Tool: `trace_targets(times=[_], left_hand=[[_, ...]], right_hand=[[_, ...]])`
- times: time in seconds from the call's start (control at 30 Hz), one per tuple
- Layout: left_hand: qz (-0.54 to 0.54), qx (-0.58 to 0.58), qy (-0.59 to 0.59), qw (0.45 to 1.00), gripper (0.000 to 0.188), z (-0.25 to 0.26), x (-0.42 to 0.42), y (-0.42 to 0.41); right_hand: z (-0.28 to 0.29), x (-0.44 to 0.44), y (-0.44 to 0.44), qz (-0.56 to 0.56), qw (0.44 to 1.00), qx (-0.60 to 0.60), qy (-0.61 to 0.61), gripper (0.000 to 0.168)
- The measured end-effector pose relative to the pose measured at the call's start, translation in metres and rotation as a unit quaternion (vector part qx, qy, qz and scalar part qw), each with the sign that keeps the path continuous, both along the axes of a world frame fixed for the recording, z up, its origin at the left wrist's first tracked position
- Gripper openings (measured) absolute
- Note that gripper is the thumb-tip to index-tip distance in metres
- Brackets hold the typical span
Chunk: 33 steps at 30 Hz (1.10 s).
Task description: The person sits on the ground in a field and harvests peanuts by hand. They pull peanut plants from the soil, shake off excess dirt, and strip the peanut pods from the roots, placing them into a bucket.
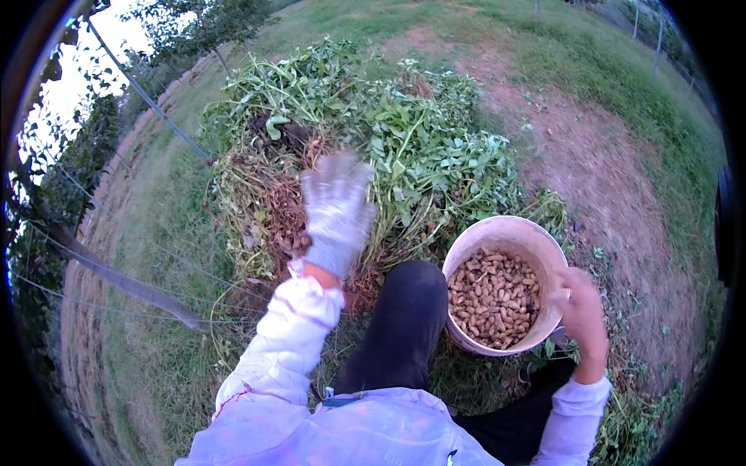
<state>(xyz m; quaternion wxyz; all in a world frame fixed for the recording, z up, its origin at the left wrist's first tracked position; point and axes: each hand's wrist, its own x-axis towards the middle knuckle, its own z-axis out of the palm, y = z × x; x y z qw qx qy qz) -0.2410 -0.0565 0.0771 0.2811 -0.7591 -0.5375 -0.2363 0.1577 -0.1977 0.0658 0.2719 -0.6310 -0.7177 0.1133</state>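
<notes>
A grey-white knitted work glove covers my left hand (338,209), which is blurred by motion over a heap of pulled peanut plants (408,145). Its fingers point away from me, and whether they grip anything does not show. Brown roots with pods (285,218) lie just left of it. My right hand (581,309), bare and also blurred, is at the right rim of a whitish plastic bucket (506,220). Its fingertips reach over the rim; whether they touch it or hold something is unclear. Unshelled peanuts (495,297) lie inside the bucket.
My bent knee (414,291) in dark trousers is between the heap and the bucket. Reddish bare soil (583,157) runs along the right side, with grass (618,64) beyond. Wires and a slanting pole (145,96) stand on the left near leafy trees.
</notes>
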Motion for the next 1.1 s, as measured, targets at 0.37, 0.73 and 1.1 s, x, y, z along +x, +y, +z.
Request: trace_targets(times=[0.37, 0.73, 1.1], left_hand=[[0.236, -0.202, 0.092, 0.946, 0.095, -0.051, -0.110, 0.010], [0.034, -0.137, -0.030, 0.990, 0.078, -0.022, 0.011, -0.033], [-0.330, -0.276, 0.017, 0.902, 0.043, -0.010, 0.197, -0.019]], right_hand=[[-0.219, 0.317, -0.245, -0.410, 0.819, -0.357, -0.184, 0.080], [-0.277, 0.278, -0.366, -0.417, 0.777, -0.291, -0.370, 0.051], [-0.233, 0.235, -0.340, -0.433, 0.811, -0.344, -0.189, 0.031]])
